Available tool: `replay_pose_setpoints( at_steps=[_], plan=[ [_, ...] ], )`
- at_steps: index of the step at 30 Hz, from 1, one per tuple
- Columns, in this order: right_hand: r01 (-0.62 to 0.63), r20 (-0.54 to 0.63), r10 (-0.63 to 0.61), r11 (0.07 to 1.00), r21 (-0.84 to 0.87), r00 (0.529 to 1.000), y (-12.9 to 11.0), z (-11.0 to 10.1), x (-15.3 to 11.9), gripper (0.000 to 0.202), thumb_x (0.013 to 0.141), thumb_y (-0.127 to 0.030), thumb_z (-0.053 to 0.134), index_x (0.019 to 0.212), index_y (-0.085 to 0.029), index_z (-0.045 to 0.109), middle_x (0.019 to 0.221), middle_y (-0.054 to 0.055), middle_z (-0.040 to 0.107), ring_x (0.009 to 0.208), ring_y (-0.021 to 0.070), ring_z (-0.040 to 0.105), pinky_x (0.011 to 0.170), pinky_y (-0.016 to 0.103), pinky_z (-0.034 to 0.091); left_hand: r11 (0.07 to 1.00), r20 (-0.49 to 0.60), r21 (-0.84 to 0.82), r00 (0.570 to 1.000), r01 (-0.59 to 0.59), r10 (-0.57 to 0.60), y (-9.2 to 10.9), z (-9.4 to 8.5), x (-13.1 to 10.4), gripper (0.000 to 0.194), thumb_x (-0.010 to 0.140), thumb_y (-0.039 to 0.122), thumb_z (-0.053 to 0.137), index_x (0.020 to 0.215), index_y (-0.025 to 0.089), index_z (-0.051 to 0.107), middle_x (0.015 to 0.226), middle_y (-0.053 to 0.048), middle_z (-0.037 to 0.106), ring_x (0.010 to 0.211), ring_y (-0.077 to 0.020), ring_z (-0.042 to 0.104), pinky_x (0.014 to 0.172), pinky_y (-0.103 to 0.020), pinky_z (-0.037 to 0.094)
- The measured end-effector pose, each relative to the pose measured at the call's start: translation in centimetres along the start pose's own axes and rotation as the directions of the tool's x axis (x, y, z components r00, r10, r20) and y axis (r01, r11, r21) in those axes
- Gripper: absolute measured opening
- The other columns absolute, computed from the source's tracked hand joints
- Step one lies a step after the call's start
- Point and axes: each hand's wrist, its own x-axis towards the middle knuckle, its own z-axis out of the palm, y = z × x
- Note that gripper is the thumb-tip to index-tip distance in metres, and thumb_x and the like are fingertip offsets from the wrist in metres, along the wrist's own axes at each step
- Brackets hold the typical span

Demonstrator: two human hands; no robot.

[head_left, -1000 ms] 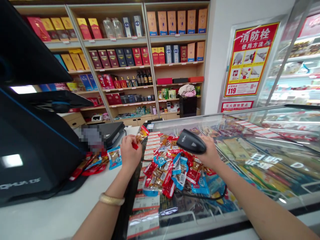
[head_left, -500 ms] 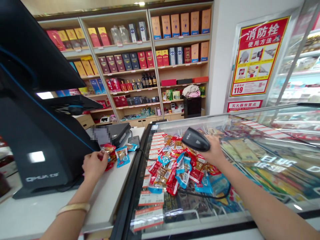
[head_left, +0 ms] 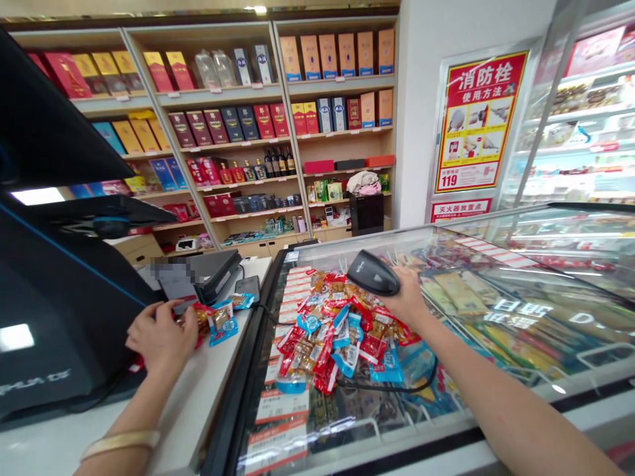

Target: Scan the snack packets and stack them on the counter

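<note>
My right hand (head_left: 404,297) is wrapped round a black barcode scanner (head_left: 372,274), its head pointing left above the glass. Below it lies a heap of small red and blue snack packets (head_left: 322,340) with brown contents. On the white counter, my left hand (head_left: 163,334) curls its fingers over red snack packets (head_left: 201,320), and a red packet end pokes out below the palm. The fingertips are partly hidden, so how many packets it grips is unclear. Blue-edged snack packets (head_left: 223,324) lie just right of that hand.
A black checkout terminal (head_left: 64,317) stands at left on the counter (head_left: 186,423). Behind the packets are a black boxy device (head_left: 218,274) and a phone (head_left: 248,285). The glass-topped freezer (head_left: 342,423) carries price labels and the scanner's cable (head_left: 397,387). Shelves (head_left: 238,142) of boxes line the back.
My left hand has shifted left and its fingers have spread further over the packets. My right hand still holds the scanner above the heap. The whole view has turned slightly right.
</note>
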Motion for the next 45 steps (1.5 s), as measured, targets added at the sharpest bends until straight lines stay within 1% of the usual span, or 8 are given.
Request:
replay_pose_setpoints(
  at_steps=[4, 11, 16, 22, 28, 32, 35, 45],
  plan=[
    [-0.022, 0.003, 0.022, 1.0, 0.004, 1.0, -0.3, -0.1, 0.2, 0.032, 0.066, -0.046, 0.073, 0.08, -0.017, 0.07, 0.079, 0.005, 0.069, 0.081, 0.0213, 0.061, 0.083, 0.033, 0.039, 0.96, 0.256, -0.26, 0.95, -0.109, 0.177, 3.9, 1.1, -0.8, 0.04, 0.075, 0.052, 0.055, 0.096, 0.019, 0.061, 0.099, -0.013, 0.066, 0.098, -0.0317, 0.063, 0.09, -0.05, 0.051],
    [-0.036, 0.073, 0.039, 0.999, -0.04, 0.997, -0.7, -0.2, 0.3, 0.027, 0.066, -0.042, 0.073, 0.079, -0.019, 0.07, 0.079, 0.005, 0.068, 0.083, 0.0221, 0.06, 0.084, 0.034, 0.037, 0.84, 0.639, -0.513, 0.573, -0.179, 0.513, 12.6, 4.3, -6.5, 0.047, 0.069, 0.055, 0.066, 0.102, 0.022, 0.073, 0.108, -0.012, 0.075, 0.098, -0.0276, 0.07, 0.09, -0.039, 0.054],
    [-0.037, 0.039, 0.037, 0.999, -0.019, 0.999, -0.6, 0.1, 0.3, 0.026, 0.065, -0.039, 0.073, 0.082, -0.019, 0.071, 0.079, 0.004, 0.069, 0.082, 0.0211, 0.059, 0.082, 0.032, 0.036, 0.865, 0.699, -0.417, 0.51, -0.279, 0.502, 14.8, 5.2, -8.1, 0.048, 0.057, 0.044, 0.078, 0.101, 0.023, 0.076, 0.112, -0.014, 0.074, 0.102, -0.0329, 0.071, 0.092, -0.041, 0.054],
    [-0.053, 0.03, 0.054, 0.998, -0.037, 0.998, -0.2, 0.2, 0.3, 0.029, 0.066, -0.043, 0.074, 0.082, -0.019, 0.071, 0.08, 0.005, 0.069, 0.084, 0.0215, 0.06, 0.082, 0.033, 0.036, 0.859, 0.668, -0.454, 0.548, -0.236, 0.503, 13.8, 5.3, -7.8, 0.046, 0.064, 0.036, 0.067, 0.107, 0.022, 0.076, 0.11, -0.01, 0.076, 0.104, -0.0299, 0.071, 0.096, -0.039, 0.052],
    [-0.068, 0.039, 0.071, 0.996, -0.059, 0.997, -0.2, 0.1, 0.3, 0.03, 0.066, -0.043, 0.073, 0.084, -0.019, 0.071, 0.081, 0.006, 0.07, 0.084, 0.0218, 0.061, 0.081, 0.032, 0.035, 0.825, 0.622, -0.551, 0.721, 0.126, 0.305, 12.1, 5.6, -7.0, 0.035, 0.073, 0.05, 0.063, 0.091, 0.023, 0.075, 0.09, -0.007, 0.078, 0.087, -0.0275, 0.072, 0.079, -0.037, 0.058],
    [-0.079, 0.064, 0.084, 0.994, -0.073, 0.994, -0.2, -0.2, 0.4, 0.025, 0.067, -0.041, 0.072, 0.076, -0.018, 0.068, 0.079, 0.005, 0.069, 0.084, 0.0214, 0.061, 0.083, 0.033, 0.034, 0.543, 0.716, -0.588, 0.698, 0.6, 0.003, 12.4, 5.5, -6.9, 0.043, 0.069, 0.057, 0.07, 0.086, 0.017, 0.068, 0.072, -0.005, 0.071, 0.061, -0.0188, 0.065, 0.058, -0.032, 0.057],
    [-0.058, 0.087, 0.063, 0.997, -0.055, 0.994, -0.3, -0.4, 0.4, 0.027, 0.068, -0.044, 0.072, 0.075, -0.018, 0.067, 0.078, 0.004, 0.068, 0.083, 0.0211, 0.061, 0.083, 0.033, 0.032, 0.319, 0.764, -0.584, 0.639, 0.746, -0.093, 13.1, 5.0, -6.9, 0.042, 0.059, 0.045, 0.08, 0.085, 0.015, 0.067, 0.073, -0.003, 0.068, 0.058, -0.0133, 0.062, 0.056, -0.027, 0.055],
    [0.073, 0.216, -0.072, 0.997, 0.006, 0.974, -3.1, -0.9, -0.1, 0.026, 0.066, -0.04, 0.074, 0.081, -0.019, 0.068, 0.081, 0.004, 0.067, 0.087, 0.0196, 0.056, 0.086, 0.034, 0.029, 0.721, 0.409, -0.635, 0.912, 0.277, 0.011, 14.1, 3.1, -7.5, 0.043, 0.061, 0.049, 0.071, 0.087, 0.015, 0.074, 0.066, -0.001, 0.067, 0.058, -0.0139, 0.055, 0.056, -0.025, 0.048]
  ],
)
